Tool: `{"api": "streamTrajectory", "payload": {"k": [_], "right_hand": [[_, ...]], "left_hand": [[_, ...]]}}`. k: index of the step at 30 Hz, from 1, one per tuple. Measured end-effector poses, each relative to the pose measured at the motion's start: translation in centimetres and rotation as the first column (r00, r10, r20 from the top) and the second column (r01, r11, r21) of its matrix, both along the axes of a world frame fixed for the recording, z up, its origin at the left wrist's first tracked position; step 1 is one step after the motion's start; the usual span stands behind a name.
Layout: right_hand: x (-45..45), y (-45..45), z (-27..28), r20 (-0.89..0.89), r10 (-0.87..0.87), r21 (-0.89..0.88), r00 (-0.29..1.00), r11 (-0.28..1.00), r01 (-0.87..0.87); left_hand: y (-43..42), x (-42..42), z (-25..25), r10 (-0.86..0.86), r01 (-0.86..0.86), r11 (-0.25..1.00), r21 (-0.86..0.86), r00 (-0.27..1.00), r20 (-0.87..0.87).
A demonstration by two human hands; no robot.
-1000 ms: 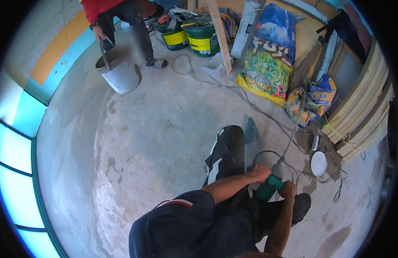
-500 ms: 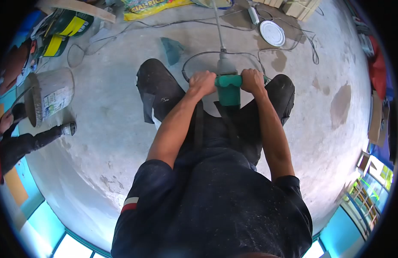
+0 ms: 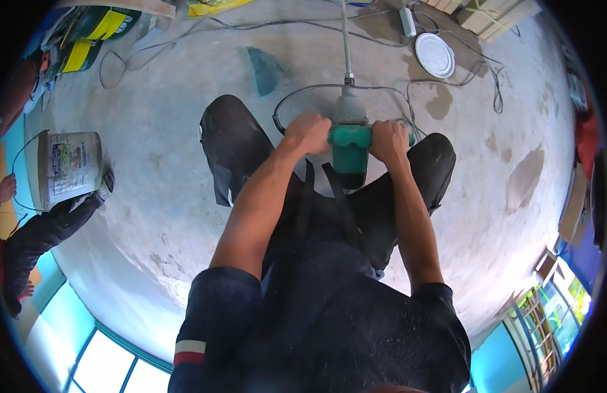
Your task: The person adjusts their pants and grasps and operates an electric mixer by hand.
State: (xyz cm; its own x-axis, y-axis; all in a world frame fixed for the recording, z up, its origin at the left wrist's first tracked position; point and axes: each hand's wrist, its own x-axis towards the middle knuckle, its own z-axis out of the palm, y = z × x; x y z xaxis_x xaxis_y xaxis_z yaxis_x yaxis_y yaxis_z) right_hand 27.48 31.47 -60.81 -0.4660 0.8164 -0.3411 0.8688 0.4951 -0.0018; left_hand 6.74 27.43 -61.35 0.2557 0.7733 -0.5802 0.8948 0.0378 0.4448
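Observation:
A green power tool [image 3: 350,154] with a grey neck and a long metal rod [image 3: 346,46] is between my knees. My left hand [image 3: 308,133] is wrapped round the handle on the tool's left side. On its right side, my right hand [image 3: 389,139] grips the other handle. The rod points away from me, and its far end is out of view. A black cable [image 3: 281,108] loops around the tool's neck. Beyond my left knee, a dark teal patch [image 3: 266,70] shows on the floor.
A white round lid [image 3: 435,55] and a white power strip [image 3: 407,22] lie among cables at the upper right. At the left, a person [image 3: 51,229] stands by a dirty bucket [image 3: 71,164]. Green tubs [image 3: 107,29] are at the upper left, stacked boards [image 3: 500,16] at the upper right.
The view has swung right and down, so my hands and the tool now appear near the centre. Both hands stay on the tool. The other person's bucket has changed its tilt.

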Motion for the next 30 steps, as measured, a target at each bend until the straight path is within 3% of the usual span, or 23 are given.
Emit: {"api": "streamTrajectory", "payload": {"k": [6, 10, 17, 24, 30], "right_hand": [[-1.7, 0.1, 1.9, 0.014, -0.023, -0.081, 1.000, 0.996, 0.024], [-2.0, -0.5, 0.9, -0.064, -0.027, 0.063, 0.998, 0.998, 0.031], [-3.2, -0.7, 1.4, 0.021, -0.075, -0.116, 0.997, 0.990, 0.077], [-3.8, -0.9, 2.0, 0.022, -0.099, -0.099, 0.995, 0.990, 0.100], [-4.6, -1.0, 3.7, 0.024, -0.105, -0.124, 0.994, 0.986, 0.107]], "left_hand": [[0.2, -0.8, -0.4, -0.002, 0.002, 1.000, -0.012, 0.998, -0.065], [0.7, -1.1, -0.8, -0.007, 0.004, 0.999, -0.039, 0.996, -0.087], [0.6, -0.9, -1.5, 0.008, -0.023, 0.995, -0.100, 0.990, -0.142], [-0.7, -2.1, -4.4, -0.042, 0.049, 0.995, 0.092, 0.996, -0.083], [-0.9, -2.5, -5.1, -0.062, 0.064, 0.992, 0.106, 0.998, -0.024]]}}
